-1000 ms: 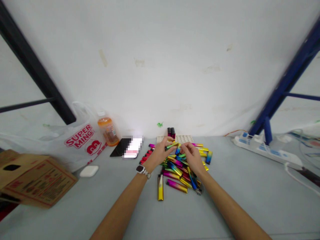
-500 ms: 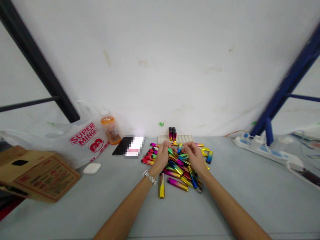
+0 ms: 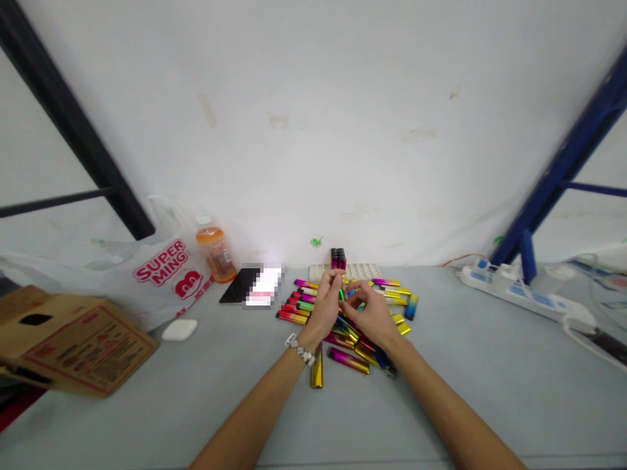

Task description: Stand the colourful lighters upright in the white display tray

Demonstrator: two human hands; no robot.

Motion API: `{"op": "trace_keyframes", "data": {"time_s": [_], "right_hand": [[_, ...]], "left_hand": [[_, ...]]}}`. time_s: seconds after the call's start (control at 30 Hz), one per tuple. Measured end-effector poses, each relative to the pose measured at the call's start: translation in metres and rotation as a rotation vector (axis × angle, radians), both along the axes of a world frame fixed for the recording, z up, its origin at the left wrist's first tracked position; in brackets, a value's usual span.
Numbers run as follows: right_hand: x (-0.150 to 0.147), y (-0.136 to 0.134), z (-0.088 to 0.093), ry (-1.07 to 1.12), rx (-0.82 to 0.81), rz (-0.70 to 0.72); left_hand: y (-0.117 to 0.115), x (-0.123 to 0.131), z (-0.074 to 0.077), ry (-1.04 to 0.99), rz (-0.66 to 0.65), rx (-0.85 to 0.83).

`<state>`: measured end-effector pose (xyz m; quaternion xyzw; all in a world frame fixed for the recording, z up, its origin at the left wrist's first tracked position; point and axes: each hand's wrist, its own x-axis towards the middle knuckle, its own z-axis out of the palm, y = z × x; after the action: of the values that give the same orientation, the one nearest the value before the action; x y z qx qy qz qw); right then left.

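Observation:
My left hand [image 3: 326, 303] is closed with its fingers around a shiny green lighter [image 3: 341, 294], of which only a small part shows. My right hand [image 3: 369, 313] has its thumb and fingertips pinched together against the lower end of that lighter, close beside the left fingers. Beneath both hands spreads a pile of metallic lighters [image 3: 349, 360] in yellow, magenta, red, green and blue; the hands cover its middle. Just behind the hands, several dark-topped lighters [image 3: 337, 259] stand upright in a pale gridded tray [image 3: 365, 271].
On the left are a cardboard box [image 3: 88, 343], a plastic bag [image 3: 117, 267], a bottle of orange liquid [image 3: 216, 251], a white case [image 3: 179, 329] and a dark tablet [image 3: 238, 287], partly pixelated. A power strip [image 3: 519, 297] with plugs lies at right. A white wall rises behind the table.
My right hand has moved left toward my left hand, and its fingertips now meet the green lighter. My left hand has shifted slightly right. The upright lighters look unchanged.

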<state>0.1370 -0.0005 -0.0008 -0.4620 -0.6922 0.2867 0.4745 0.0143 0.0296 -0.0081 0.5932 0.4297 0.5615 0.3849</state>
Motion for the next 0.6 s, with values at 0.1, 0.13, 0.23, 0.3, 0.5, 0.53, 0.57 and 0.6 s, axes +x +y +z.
{"op": "trace_keyframes", "data": {"time_s": [0.1, 0.13, 0.23, 0.3, 0.5, 0.53, 0.57, 0.6], "right_hand": [[-0.001, 0.002, -0.002, 0.078, -0.024, 0.020], [-0.001, 0.002, -0.002, 0.113, -0.029, 0.032], [-0.003, 0.002, -0.003, 0.195, -0.021, 0.060], [-0.003, 0.001, -0.003, 0.197, -0.005, 0.076], [0.012, 0.005, -0.001, 0.087, 0.024, -0.057], [0.016, 0.006, -0.001, 0.111, 0.001, -0.075], [0.019, 0.008, -0.002, 0.138, -0.026, -0.083], [0.022, 0.009, -0.003, 0.161, -0.051, -0.083]], "left_hand": [[0.000, 0.001, 0.000, -0.222, -0.031, 0.037], [-0.001, 0.001, 0.001, -0.232, -0.050, 0.027], [-0.002, 0.000, 0.002, -0.224, -0.120, -0.033], [-0.004, 0.000, 0.003, -0.195, -0.158, -0.040], [-0.008, -0.002, 0.009, -0.210, -0.098, 0.065], [-0.010, -0.003, 0.010, -0.234, -0.114, 0.041], [-0.011, -0.004, 0.011, -0.256, -0.140, 0.005], [-0.012, -0.005, 0.011, -0.272, -0.179, -0.038]]}}
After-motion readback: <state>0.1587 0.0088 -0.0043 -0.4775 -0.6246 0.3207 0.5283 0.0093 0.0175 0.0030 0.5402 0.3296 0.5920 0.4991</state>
